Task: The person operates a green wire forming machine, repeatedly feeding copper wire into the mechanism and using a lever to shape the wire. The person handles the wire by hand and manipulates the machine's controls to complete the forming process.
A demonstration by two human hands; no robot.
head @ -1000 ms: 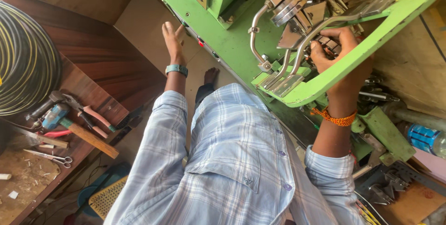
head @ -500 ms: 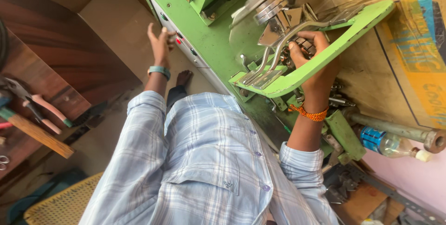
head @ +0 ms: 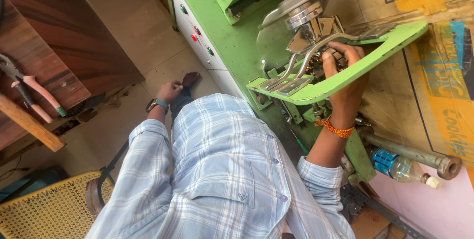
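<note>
Head view, single frame, seen from above the seated person in a blue-and-white plaid shirt [head: 222, 179].

Right hand [head: 345, 78] is raised to the green metal machine [head: 232, 46]. Its fingers [head: 330, 62] are curled around a small dark wound part [head: 338, 57] seated under the steel spindle head [head: 301, 14], behind the curved green guard frame [head: 340, 78]. The part is mostly hidden by the fingers; its exact form cannot be told. The grasp reads as closed on it, thumb toward the bent steel wire arms [head: 301, 66].

Left hand [head: 169, 92], with a teal wristwatch [head: 157, 104], is lowered near the knee, well apart from the machine, loosely clenched and holding nothing visible.

Key relation: the part lies directly under the right fingertips, in line with the spindle axis, which runs up and away from the body. The right hand is nearer by far.

Pink-handled pliers [head: 29, 91] lie on the brown wooden bench [head: 54, 46]; a clear plastic bottle with a blue label [head: 400, 167] lies beside a steel pipe [head: 410, 152].
</note>
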